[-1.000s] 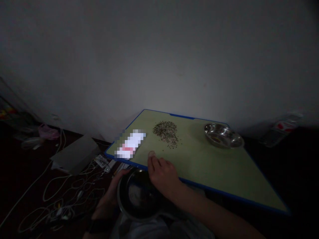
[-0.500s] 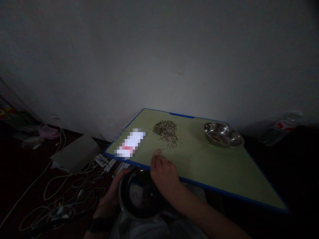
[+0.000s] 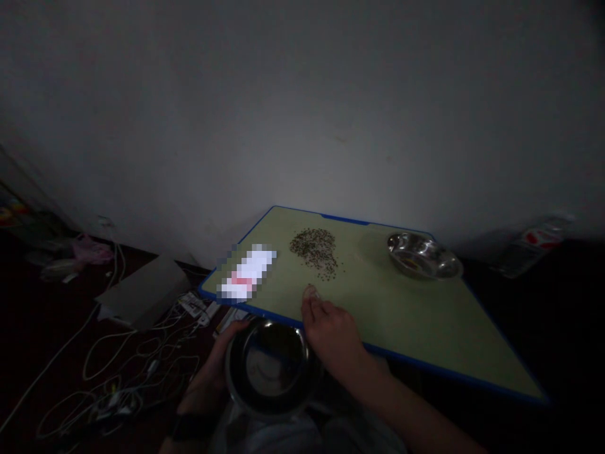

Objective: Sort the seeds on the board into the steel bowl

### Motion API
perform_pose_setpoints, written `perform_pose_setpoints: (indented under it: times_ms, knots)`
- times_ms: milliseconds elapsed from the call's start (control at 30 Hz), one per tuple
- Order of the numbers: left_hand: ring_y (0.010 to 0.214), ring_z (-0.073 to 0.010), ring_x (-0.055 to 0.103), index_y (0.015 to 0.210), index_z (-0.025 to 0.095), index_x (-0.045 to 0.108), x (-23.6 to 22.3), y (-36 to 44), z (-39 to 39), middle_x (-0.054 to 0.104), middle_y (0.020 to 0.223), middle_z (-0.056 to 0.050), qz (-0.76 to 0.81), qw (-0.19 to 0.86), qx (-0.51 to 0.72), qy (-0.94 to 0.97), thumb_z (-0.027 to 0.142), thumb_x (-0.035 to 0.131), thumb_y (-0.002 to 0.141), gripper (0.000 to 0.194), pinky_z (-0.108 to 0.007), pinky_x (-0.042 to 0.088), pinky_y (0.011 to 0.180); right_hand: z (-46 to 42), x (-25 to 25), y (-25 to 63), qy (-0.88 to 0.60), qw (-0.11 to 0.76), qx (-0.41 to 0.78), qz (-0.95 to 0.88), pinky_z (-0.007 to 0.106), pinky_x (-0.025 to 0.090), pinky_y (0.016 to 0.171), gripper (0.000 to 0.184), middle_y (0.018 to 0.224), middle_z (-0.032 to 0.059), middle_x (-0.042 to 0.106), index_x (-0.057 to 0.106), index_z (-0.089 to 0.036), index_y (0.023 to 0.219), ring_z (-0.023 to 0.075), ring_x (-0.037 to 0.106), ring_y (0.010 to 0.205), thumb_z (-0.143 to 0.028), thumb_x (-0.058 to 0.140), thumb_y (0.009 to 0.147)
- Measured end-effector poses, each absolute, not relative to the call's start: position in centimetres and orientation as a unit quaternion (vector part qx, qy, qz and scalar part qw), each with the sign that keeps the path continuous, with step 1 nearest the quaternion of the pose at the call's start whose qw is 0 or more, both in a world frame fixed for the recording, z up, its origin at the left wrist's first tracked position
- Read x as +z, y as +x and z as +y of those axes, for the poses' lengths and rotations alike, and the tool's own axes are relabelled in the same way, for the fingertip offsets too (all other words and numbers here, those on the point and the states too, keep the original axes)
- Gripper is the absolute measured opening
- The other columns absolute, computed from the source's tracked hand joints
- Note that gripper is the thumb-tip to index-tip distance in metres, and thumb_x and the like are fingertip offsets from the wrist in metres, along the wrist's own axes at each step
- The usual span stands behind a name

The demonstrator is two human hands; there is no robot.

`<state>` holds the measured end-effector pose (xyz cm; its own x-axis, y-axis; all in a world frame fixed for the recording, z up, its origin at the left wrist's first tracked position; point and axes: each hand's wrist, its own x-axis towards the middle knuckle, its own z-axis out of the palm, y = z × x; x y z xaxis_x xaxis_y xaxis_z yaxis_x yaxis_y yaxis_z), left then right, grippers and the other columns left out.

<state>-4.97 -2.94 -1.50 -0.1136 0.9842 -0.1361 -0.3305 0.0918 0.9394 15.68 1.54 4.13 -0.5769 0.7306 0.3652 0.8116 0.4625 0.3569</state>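
My left hand [image 3: 221, 358] is wrapped round the left side of a round, shiny metal pan [image 3: 231, 378], held below the table's near edge. My right hand [image 3: 331, 328] reaches over that edge, its fingers pressed together just above the tabletop; whatever is between the fingertips is too small and dim to make out. Beyond the fingertips lies a loose pile of small dark beans or seeds [image 3: 312, 247], with several scattered toward me. The low table [image 3: 401, 321] has a pale green top and a blue rim.
A steel bowl [image 3: 423, 261] stands at the table's right rear. A phone [image 3: 248, 274] with a bright, blurred screen lies at the left edge. Cables [image 3: 146, 353] and a grey box [image 3: 144, 290] are on the floor at left; a plastic bottle [image 3: 532, 246] is at right.
My right hand has moved a little to the right along the near edge, uncovering more of the pan. The left hand stays on the pan; the pile looks the same.
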Motion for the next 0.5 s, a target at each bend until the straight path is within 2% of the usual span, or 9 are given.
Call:
perform_pose_setpoints:
  times_ms: [100, 167, 267, 433, 500]
  knots:
    - [0.088, -0.0266, 0.058, 0.085, 0.023, 0.065, -0.8, -4.7, -3.0, 0.069, 0.088, -0.003, 0.476, 0.561, 0.571, 0.364, 0.021, 0.067, 0.054, 0.03, -0.034, 0.044, 0.078, 1.6, 4.3, 16.5, -0.455, 0.068, -0.245, -0.853, 0.028, 0.049, 0.055, 0.039, 0.106, 0.0203, 0.057, 0.05, -0.003, 0.112, 0.0208, 0.058, 0.079, -0.005, 0.044, 0.074]
    - [0.086, -0.0256, 0.058, 0.086, 0.023, 0.066, -0.5, -4.5, -3.1, 0.069, 0.088, -0.001, 0.472, 0.556, 0.57, 0.379, 0.021, 0.067, 0.054, 0.032, -0.033, 0.044, 0.076, 1.7, 4.3, 17.1, -0.45, 0.065, -0.242, -0.857, 0.028, 0.049, 0.055, 0.039, 0.107, 0.0187, 0.057, 0.05, -0.005, 0.113, 0.0203, 0.058, 0.078, -0.004, 0.045, 0.074]
    - [0.092, -0.0246, 0.056, 0.089, 0.025, 0.065, -1.2, -4.8, -3.1, 0.067, 0.095, 0.001, 0.451, 0.529, 0.589, 0.412, 0.017, 0.07, 0.049, 0.041, -0.029, 0.043, 0.08, 1.9, 4.3, 18.4, -0.446, 0.062, -0.241, -0.86, 0.028, 0.048, 0.055, 0.042, 0.109, 0.0176, 0.056, 0.047, -0.007, 0.116, 0.0196, 0.057, 0.077, -0.005, 0.046, 0.074]
    - [0.1, -0.0227, 0.053, 0.101, 0.027, 0.061, -3.1, -5.6, -3.1, 0.062, 0.108, 0.001, 0.434, 0.53, 0.589, 0.429, 0.015, 0.066, 0.056, 0.047, -0.026, 0.041, 0.083, 2.6, 4.4, 21.6, -0.441, 0.05, -0.244, -0.862, 0.028, 0.046, 0.056, 0.042, 0.111, 0.0113, 0.057, 0.046, -0.013, 0.119, 0.0176, 0.056, 0.073, -0.01, 0.047, 0.077]
    - [0.1, -0.0227, 0.052, 0.096, 0.026, 0.063, -2.9, -5.5, -3.0, 0.062, 0.107, 0.001, 0.423, 0.529, 0.607, 0.416, 0.017, 0.066, 0.056, 0.042, -0.026, 0.042, 0.083, 3.1, 4.2, 23.3, -0.437, 0.046, -0.244, -0.864, 0.027, 0.045, 0.058, 0.045, 0.114, 0.0093, 0.055, 0.042, -0.016, 0.122, 0.017, 0.056, 0.075, -0.011, 0.047, 0.077]
